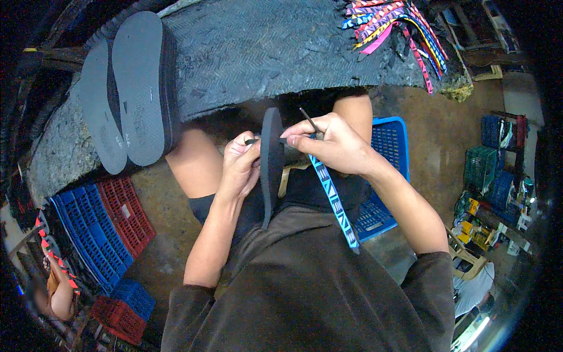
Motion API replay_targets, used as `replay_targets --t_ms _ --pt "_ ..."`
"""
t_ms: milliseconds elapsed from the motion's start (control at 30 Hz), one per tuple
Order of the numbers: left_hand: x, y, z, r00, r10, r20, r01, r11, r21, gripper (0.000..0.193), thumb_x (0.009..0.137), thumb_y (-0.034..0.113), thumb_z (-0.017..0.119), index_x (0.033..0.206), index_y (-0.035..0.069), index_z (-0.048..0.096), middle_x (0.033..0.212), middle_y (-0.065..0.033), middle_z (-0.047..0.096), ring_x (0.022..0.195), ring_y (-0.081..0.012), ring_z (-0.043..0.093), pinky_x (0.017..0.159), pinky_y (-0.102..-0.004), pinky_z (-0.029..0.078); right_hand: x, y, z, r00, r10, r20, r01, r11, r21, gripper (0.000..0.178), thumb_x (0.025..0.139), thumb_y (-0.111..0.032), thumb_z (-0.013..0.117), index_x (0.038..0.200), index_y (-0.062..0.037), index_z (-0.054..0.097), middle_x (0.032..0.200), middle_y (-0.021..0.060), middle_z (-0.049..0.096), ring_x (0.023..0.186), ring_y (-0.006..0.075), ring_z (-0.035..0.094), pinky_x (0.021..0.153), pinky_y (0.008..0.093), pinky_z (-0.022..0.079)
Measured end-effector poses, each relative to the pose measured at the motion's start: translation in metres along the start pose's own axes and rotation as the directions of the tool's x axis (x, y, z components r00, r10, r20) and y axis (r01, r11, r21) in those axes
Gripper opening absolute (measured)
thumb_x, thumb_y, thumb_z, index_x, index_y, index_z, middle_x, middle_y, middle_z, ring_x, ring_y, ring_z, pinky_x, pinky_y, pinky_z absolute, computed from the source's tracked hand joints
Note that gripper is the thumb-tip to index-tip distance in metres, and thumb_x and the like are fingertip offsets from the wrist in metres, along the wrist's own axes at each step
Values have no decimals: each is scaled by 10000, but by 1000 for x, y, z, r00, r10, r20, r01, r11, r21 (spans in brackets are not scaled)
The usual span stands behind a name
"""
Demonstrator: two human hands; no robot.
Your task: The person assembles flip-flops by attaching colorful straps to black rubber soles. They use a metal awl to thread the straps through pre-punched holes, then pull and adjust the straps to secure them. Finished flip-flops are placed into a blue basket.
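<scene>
A dark grey flip-flop sole (270, 170) stands edge-on in front of me, between my two hands. My left hand (240, 167) is closed at its left face, with a small dark tip pinched between thumb and finger. On the other side, my right hand (328, 141) pinches the black end of a sandal strap against the sole. The strap's blue, white and black patterned band (331, 196) hangs from that hand toward my lap. A thin dark rod (309, 119) also sticks out of my right hand. Whether the dark tip and black end join through the sole is hidden.
Stacks of grey soles (141, 88) lie on the left of a dark, worn worktable (252, 47). Colourful straps (393, 29) are heaped at its far right. A blue plastic basket (392, 146) stands right of my legs; blue crates (94, 229) and red crates (124, 211) are at left.
</scene>
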State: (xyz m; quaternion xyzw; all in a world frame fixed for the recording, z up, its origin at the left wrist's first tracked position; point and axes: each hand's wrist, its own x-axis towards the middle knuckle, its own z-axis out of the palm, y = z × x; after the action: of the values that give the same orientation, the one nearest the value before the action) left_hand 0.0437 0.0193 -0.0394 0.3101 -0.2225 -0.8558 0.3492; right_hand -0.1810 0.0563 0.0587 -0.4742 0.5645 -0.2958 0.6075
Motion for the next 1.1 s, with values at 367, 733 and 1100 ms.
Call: replay_targets --t_ms 367,733,1100 --pt "-43 64 12 992 105 75 -126 663 738 545 890 67 817 1384 -18 604 1392 -102 592 1323 -219 551 1152 -382 418 -12 -38 -8 908 299 293 -340 935 99 313 954 -121 784 1230 -4 696 921 2 765 539 21 535 441 199 385" --pt "-38 13 52 960 239 -143 -182 928 326 469 1033 210 712 1424 3 559 1351 -85 656 1242 -169 606 1097 -361 467 -37 -79 15 985 171 37 -173 922 346 206 1022 -141 701 1188 -33 644 915 39 704 625 72 611 520 225 483" --pt "-28 62 102 975 215 -63 -208 973 98 805 854 79 803 1535 26 378 1407 -116 566 1292 -227 569 1144 -397 433 -17 -42 14 903 -185 -387 298 920 254 340 895 23 775 1183 -20 600 882 2 612 630 39 558 540 205 423"
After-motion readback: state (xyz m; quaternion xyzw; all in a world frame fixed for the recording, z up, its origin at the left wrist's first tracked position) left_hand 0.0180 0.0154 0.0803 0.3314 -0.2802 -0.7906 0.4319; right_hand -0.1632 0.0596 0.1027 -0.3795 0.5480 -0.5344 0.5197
